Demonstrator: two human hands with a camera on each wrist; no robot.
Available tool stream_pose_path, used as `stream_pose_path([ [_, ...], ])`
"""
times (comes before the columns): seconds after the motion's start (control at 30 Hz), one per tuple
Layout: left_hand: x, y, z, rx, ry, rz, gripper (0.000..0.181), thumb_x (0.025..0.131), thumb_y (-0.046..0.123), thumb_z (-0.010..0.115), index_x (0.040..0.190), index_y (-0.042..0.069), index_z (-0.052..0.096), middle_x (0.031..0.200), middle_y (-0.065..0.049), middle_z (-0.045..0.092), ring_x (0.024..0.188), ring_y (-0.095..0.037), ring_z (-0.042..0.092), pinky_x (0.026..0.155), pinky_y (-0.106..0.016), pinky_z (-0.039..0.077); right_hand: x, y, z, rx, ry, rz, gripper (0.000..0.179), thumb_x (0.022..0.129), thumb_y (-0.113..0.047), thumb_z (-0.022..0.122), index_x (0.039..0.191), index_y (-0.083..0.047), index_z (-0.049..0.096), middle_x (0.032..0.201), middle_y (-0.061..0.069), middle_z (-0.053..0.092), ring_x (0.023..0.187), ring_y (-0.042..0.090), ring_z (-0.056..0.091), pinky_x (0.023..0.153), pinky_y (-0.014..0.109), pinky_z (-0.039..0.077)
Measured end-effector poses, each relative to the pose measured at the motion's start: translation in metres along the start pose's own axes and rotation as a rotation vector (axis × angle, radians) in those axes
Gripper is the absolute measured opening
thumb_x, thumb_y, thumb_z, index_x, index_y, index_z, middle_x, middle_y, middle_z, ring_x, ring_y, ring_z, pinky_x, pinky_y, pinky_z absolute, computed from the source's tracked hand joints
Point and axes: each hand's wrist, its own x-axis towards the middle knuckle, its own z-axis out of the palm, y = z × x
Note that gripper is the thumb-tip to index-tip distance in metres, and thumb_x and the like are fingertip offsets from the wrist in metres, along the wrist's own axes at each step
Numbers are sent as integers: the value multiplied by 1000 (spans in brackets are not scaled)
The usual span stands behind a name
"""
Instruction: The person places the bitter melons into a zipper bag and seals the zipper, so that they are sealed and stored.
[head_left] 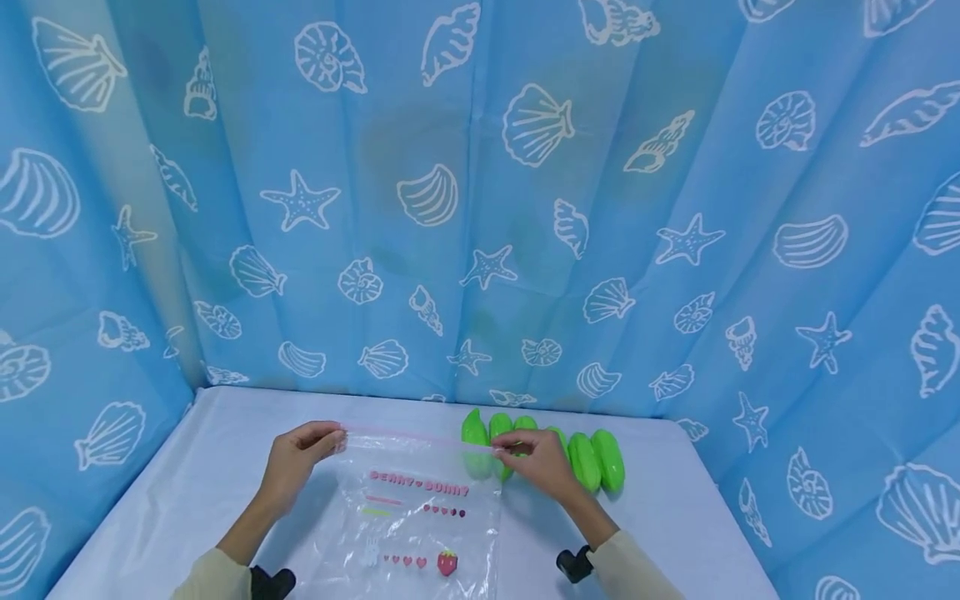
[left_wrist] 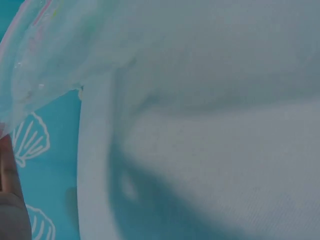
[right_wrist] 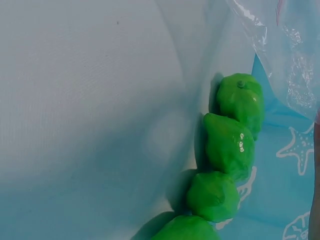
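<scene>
Pinching the top corners of a clear plastic zip bag printed with pink hearts and a strawberry (head_left: 420, 508), the left hand (head_left: 296, 462) and the right hand (head_left: 536, 462) each have a grip grasping its pink seal strip, stretched between them. Below the grips the bag hangs down to the pale desk (head_left: 675, 517). Just behind the right grip, a row of glossy green plastic toy vegetables (head_left: 596, 458) lies on the desk, perhaps six, against the blue shell-patterned curtain (head_left: 480, 208).

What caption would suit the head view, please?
Both hands hold a clear bag by its top, beside green toys.
</scene>
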Motion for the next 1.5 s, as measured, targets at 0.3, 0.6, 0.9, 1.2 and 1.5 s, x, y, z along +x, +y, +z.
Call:
stream_pose_path([
  [0.3, 9, 14, 3, 322, -36, 312, 27, 95, 26, 66, 118, 13, 66, 113, -5, 67, 97, -21, 65, 75, -44, 58, -4, -37, -8, 12, -30, -35, 16, 86, 3, 71, 100, -3, 74, 97, 14, 71, 92, 32, 67, 80, 35, 57],
  [0.6, 17, 19, 5, 422, -100, 457, 2, 86, 11, 76, 88, 11, 77, 95, 2, 67, 89, -19, 65, 74, -30, 58, -2, -41, -5, 34, -41, -64, 16, 85, 5, 70, 100, -1, 74, 97, 18, 70, 93, 34, 66, 80, 42, 56],
  [0.9, 19, 22, 13, 570, -281, 562, 6, 83, 5, 76, 77, 6, 76, 97, -4, 61, 80, -11, 56, 67, -24, 54, -3, -38, 0, 45, -32, -56, 16, 84, 6, 71, 98, -2, 74, 97, 16, 70, 94, 33, 66, 82, 41, 56],
  [1.2, 19, 34, 15, 718, -427, 548, 7, 84, 16, 77, 78, 12, 79, 87, 8, 56, 79, -13, 53, 68, -25, 53, 3, -16, 9, 27, -5, -58, 17, 83, 4, 74, 97, -5, 75, 96, 9, 72, 93, 30, 68, 81, 40, 57],
  [1.5, 19, 47, 27, 673, -616, 602, 15, 90, 18, 63, 91, 16, 78, 78, 19, 62, 67, -2, 50, 60, -21, 47, 6, -1, 10, 10, 5, -65, 17, 83, -7, 77, 96, -18, 77, 95, -6, 72, 92, 14, 67, 79, 29, 57],
])
